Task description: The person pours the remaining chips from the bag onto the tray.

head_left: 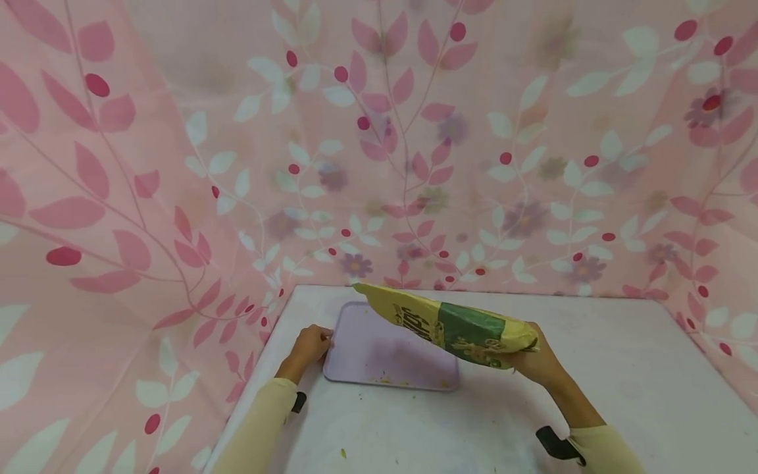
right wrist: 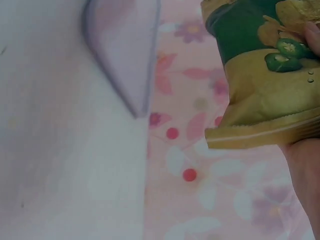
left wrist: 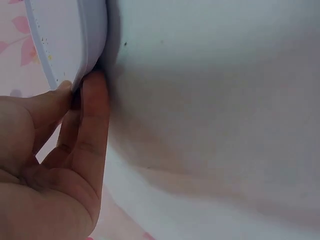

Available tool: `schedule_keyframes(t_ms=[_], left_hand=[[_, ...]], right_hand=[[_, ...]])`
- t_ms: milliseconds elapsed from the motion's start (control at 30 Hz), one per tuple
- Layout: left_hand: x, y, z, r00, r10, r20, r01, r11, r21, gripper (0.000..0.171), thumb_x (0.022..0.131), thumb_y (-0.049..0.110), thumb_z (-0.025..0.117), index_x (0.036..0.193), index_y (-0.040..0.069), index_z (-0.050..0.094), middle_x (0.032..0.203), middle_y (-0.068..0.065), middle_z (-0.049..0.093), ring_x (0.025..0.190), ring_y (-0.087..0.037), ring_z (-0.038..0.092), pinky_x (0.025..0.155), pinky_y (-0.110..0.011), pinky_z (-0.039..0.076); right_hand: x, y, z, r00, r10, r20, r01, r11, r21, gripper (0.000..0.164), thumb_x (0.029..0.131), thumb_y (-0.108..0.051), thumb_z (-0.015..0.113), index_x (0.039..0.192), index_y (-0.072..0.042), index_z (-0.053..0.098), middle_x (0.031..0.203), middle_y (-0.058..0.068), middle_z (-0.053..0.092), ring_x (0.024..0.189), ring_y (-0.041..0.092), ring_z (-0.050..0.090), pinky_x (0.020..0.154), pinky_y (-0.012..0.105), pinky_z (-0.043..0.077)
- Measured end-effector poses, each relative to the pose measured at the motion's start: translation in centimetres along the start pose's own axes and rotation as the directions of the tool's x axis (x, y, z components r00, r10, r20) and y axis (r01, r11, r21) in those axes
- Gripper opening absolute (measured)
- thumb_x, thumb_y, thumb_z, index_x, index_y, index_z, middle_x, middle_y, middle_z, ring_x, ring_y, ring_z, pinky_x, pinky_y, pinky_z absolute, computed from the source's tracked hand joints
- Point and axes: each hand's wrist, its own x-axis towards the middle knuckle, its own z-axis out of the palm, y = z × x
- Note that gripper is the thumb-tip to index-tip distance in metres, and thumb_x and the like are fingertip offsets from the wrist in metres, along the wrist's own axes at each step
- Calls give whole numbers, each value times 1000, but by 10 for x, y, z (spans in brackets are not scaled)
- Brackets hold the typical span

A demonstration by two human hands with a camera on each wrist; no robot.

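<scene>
A pink backdrop with leaves, flowers and red berries is hanging along the left and far sides of the white counter; at the left, an arm in a pale sleeve is reaching in, a black band showing at its wrist; the left hand is pinching the left rim of the lilac tray, thumb over the edge and fingers against its outer side; the tray is lying on the left part of the counter, and small crumbs are lying along its near side; a yellowish bit is resting on the counter nearer still; rightward, the yellow and green bag is slanting in the air over the tray, one end pointing far left, printed lettering and sliced green peppers showing on it; the right hand is gripping the bag's right end, a second black band sitting on that wrist.
</scene>
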Motion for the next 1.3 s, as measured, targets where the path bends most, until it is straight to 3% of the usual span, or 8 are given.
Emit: schedule_keyframes(t_ms=[133,233,467,733,967,1167,1300], left_hand=[[-2,-5,1,999,27,-25,-28,997,-66,39,87,0,68,126,-1,64,71,-5,63,51,-13,55,49,-27,47],[-2,-8,2,1000,9,-12,-11,990,-140,41,88,-1,67,129,1,62,74,-6,63,53,-14,58,49,-28,51],[-2,-11,3,1000,-15,20,19,976,-218,40,89,1,67,130,3,62,76,-7,65,57,-17,63,52,-30,55],[-4,-10,1,999,-34,36,41,978,-205,41,89,3,68,129,3,62,74,-5,64,59,-16,64,54,-30,55],[-5,-9,-1,997,-45,65,58,975,-214,42,90,3,68,131,2,60,77,-6,65,60,-17,65,55,-32,57],[-4,-9,-2,998,-33,59,45,975,-219,41,90,2,68,130,0,60,77,-8,65,61,-18,65,55,-33,56],[-5,-9,-2,997,-41,70,55,975,-215,41,90,2,68,130,0,60,78,-7,66,61,-18,65,55,-32,56]], right_hand=[[0,2,0,997,71,-23,-73,994,-78,48,75,8,79,120,7,62,105,-12,68,96,2,64,77,24,55],[-1,-2,2,993,111,-27,-114,985,-131,48,74,6,80,119,9,62,103,-12,67,92,0,63,76,24,55],[0,-3,-3,999,41,-23,-42,999,-29,51,77,6,78,124,3,59,109,-7,68,98,6,65,74,29,57],[1,12,3,992,120,28,-111,969,-220,47,74,-4,84,117,1,67,106,8,71,94,8,65,77,28,56],[2,-7,4,997,72,24,-70,995,-72,50,75,2,81,122,6,61,109,5,69,97,7,65,78,27,56],[2,-2,7,996,81,20,-74,967,-243,46,74,1,83,116,6,66,104,11,71,93,4,64,77,28,56],[2,5,1,995,97,-3,-96,974,-205,51,74,-4,84,121,1,64,107,8,69,96,4,63,78,27,55]])
